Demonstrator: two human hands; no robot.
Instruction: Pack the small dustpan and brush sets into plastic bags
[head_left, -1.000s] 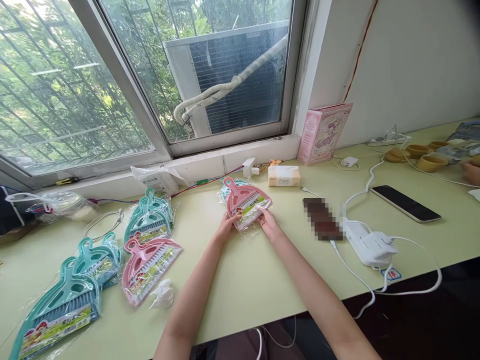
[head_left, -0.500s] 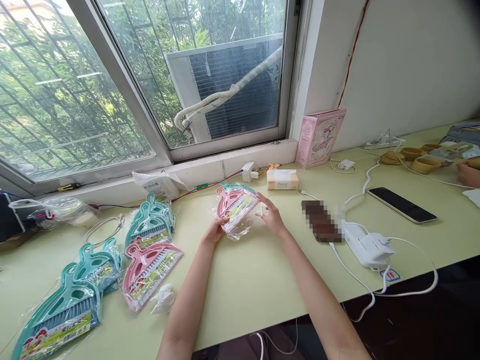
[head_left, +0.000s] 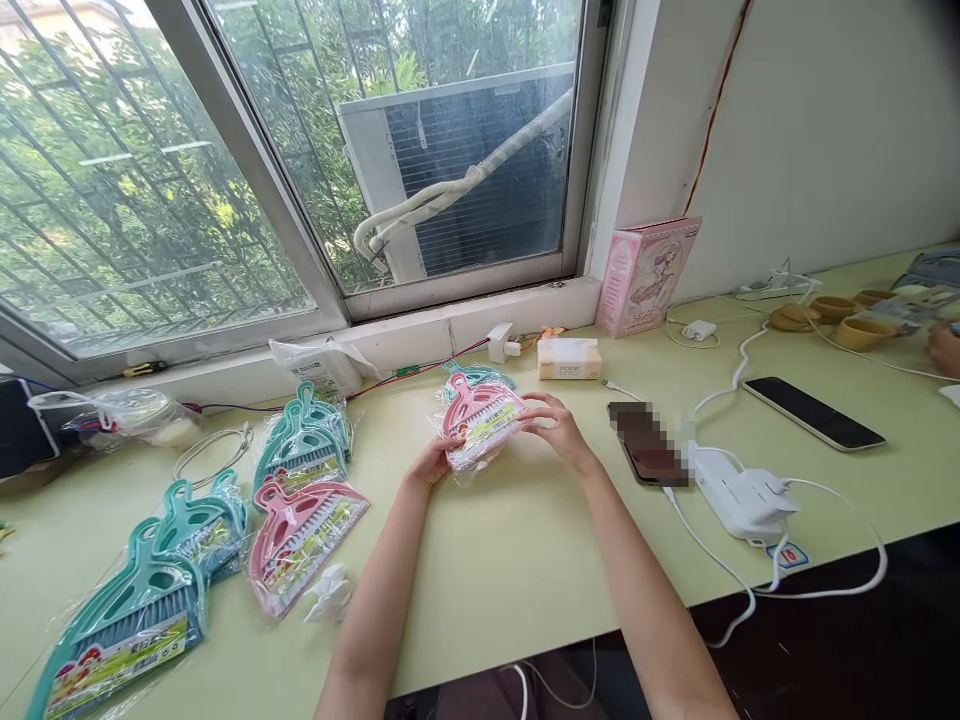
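In both hands is a pink dustpan and brush set [head_left: 480,415] in clear plastic wrap, its label facing me and its handle pointing away. My left hand [head_left: 435,460] grips the lower left corner, thumb on top. My right hand [head_left: 559,430] holds the right edge between bent fingers and thumb. A teal set [head_left: 480,375] lies just behind it. Left of my left forearm lies another wrapped pink set [head_left: 300,540], with a crumpled white tissue [head_left: 328,593] beside it. Further left are several wrapped teal sets [head_left: 142,610], some overlapping.
A tissue pack [head_left: 568,358] and a pink box [head_left: 649,275] stand near the window wall. To the right lie a partly blurred phone [head_left: 645,450], a white power strip [head_left: 739,490] with cables, and a dark phone [head_left: 814,412]. Another person's hand [head_left: 943,348] shows at far right near brown cups [head_left: 862,333].
The pink set has turned more upright and its label more level. My right fingers have shifted along its right edge; the white tissue seen by them is now mostly hidden.
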